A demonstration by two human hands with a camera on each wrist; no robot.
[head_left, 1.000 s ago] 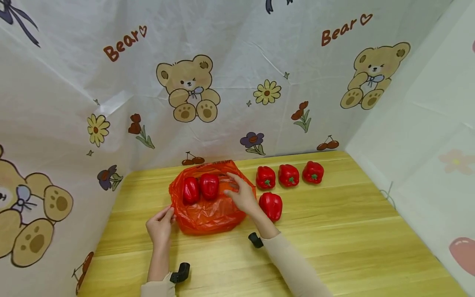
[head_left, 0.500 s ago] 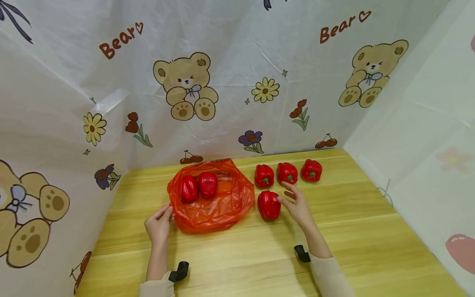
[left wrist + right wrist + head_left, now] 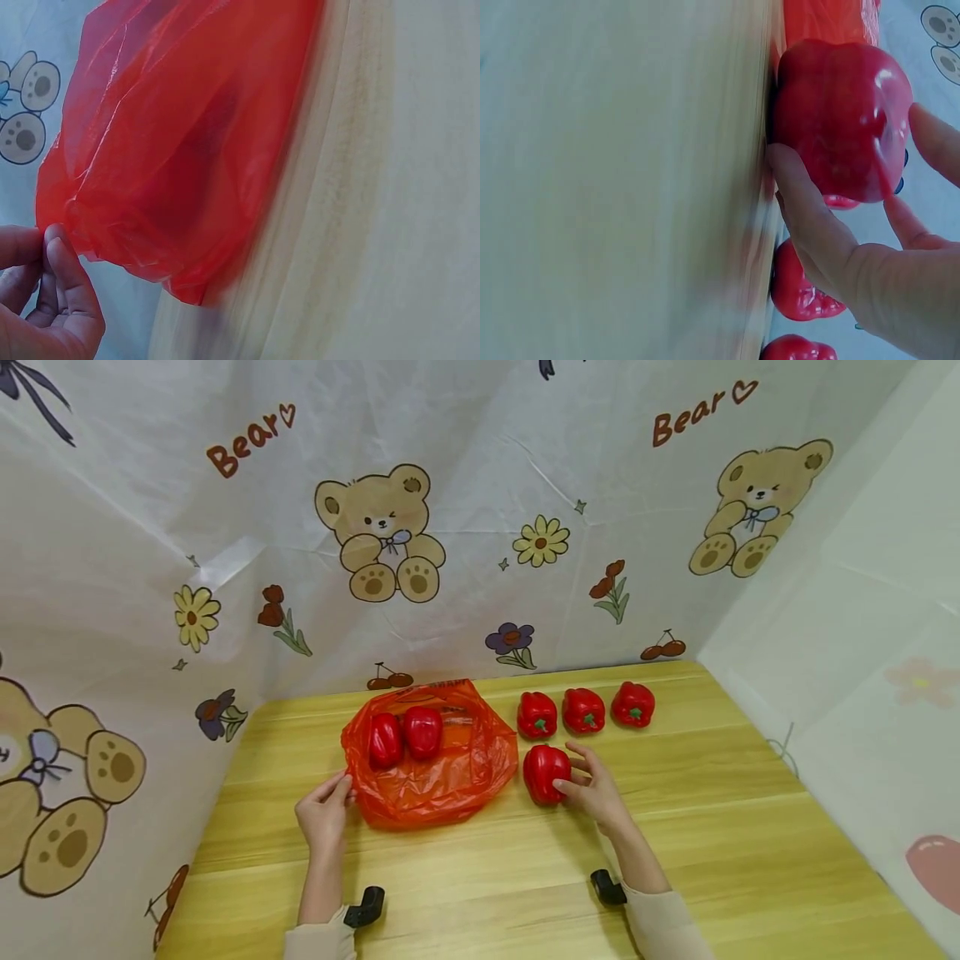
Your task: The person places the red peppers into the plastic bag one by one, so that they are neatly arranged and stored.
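Observation:
My left hand (image 3: 322, 817) pinches the left rim of a red plastic bag (image 3: 427, 802) between thumb and fingertips. The left wrist view shows this pinch at the bag's (image 3: 172, 165) gathered edge. Two red bell peppers (image 3: 423, 732) lie side by side inside the bag's wide mouth. To the right of the bag, my right hand (image 3: 600, 793) holds another red bell pepper (image 3: 545, 768), low at the table. In the right wrist view, thumb and fingers reach round both sides of this pepper (image 3: 840, 120).
Behind the right hand, three more red bell peppers (image 3: 584, 711) stand in a row with green stems facing forward. The wooden table (image 3: 720, 827) meets a white bear-print sheet (image 3: 480, 610) at its back. A black camera mount (image 3: 366, 907) sits on each wrist.
My right hand has left the bag's mouth, swung right past the bell pepper outside it and closed round that pepper. The left hand keeps its pinch on the rim.

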